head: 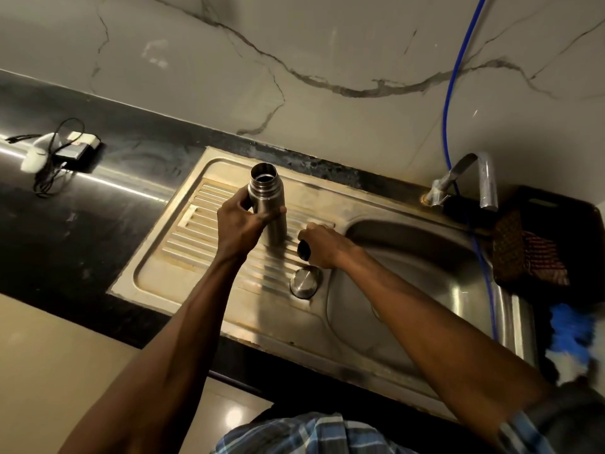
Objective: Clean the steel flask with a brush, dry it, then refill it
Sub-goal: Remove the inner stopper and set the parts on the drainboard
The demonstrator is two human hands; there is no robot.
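The steel flask (269, 204) stands upright on the ribbed drainboard (183, 244) of the sink, its mouth uncovered. My left hand (242, 224) grips it around the middle. Just to the right, my right hand (324, 245) holds a small black object (303, 250), seemingly the flask's inner stopper, low over the drainboard. A round steel cap (306, 282) lies on the drainboard right below that hand. No brush is plainly visible.
The sink basin (425, 290) is to the right, with a steel tap (471, 181) behind it and a blue hose (450, 103) running down the wall. A dark basket (550, 247) and a blue-and-white cloth (573, 342) sit at the right edge. A charger with cables (70, 147) lies on the black counter, left.
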